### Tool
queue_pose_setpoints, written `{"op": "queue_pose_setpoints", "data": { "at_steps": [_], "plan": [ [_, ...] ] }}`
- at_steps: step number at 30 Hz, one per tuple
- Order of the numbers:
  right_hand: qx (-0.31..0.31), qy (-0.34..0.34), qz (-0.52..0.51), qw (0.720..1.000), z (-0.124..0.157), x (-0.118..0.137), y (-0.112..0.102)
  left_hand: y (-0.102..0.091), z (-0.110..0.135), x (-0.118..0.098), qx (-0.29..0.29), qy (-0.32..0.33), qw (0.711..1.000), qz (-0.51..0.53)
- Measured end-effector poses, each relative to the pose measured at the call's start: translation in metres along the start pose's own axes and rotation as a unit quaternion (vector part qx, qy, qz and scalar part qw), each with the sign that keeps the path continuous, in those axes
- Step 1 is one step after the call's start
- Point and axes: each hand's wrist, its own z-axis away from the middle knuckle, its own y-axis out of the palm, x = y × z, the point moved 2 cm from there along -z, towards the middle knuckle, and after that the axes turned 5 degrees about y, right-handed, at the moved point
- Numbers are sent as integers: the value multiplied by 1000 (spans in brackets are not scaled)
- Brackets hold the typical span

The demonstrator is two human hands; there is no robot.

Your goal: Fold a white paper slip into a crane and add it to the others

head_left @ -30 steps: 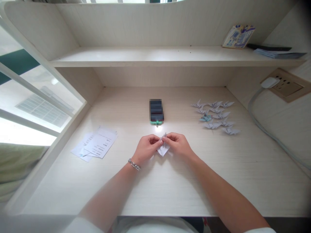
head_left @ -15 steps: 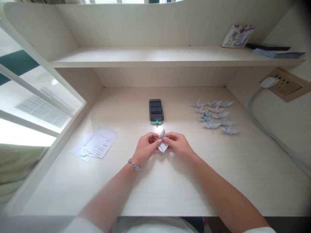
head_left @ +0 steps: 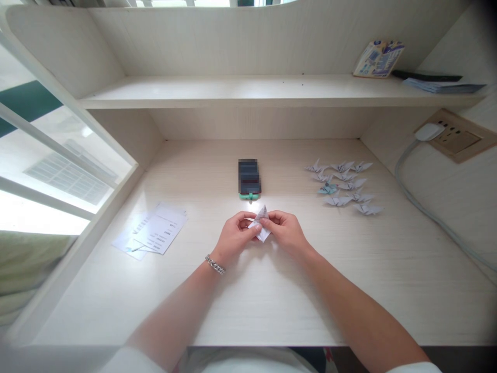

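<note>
Fingers [head_left: 245, 219] of left hand [head_left: 234, 237] and right hand [head_left: 288, 232] pinch folded paper [head_left: 264, 234] mid-desk [head_left: 272, 303].

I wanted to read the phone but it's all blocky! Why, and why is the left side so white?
Head view: the phone is pixelated into squares, so its screen cannot be read; daylight through the window washes out the left side; same view, the shelf edge bows from the wide lens; the folded paper between the left hand and right hand looks sharp.
</note>
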Motion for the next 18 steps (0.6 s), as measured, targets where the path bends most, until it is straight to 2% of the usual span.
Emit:
{"op": "queue_pose_setpoints", "data": {
  "at_steps": [3,9,18],
  "plan": [
    [-15,-14,1,1000,0,1,0,1,0,0,2,-10,1000,13],
    [7,-1,-5,1000,0,0,1,0,0,1,-10,-6,1000,-19],
    [-55,-53,41,996,0,1,1,4,1,5,18,-31,999,28]
  ]
}}
